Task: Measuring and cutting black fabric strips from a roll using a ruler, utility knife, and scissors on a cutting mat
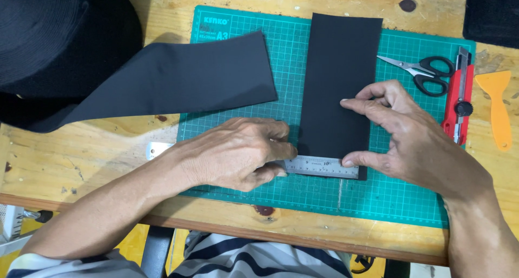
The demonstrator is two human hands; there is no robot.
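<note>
Left hand [238, 153] at frame centre, fingers curled, pressing steel ruler [321, 166], right hand [405, 135] fingers spread, pinning black fabric strip [338, 83], green cutting mat [416, 191] beneath, scissors [427, 72] upper right.

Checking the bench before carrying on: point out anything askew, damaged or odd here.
Nothing stands out. The black strip lies square on the green cutting mat, the steel ruler sits across its lower edge under both hands, and the utility knife shows no exposed blade.
</note>
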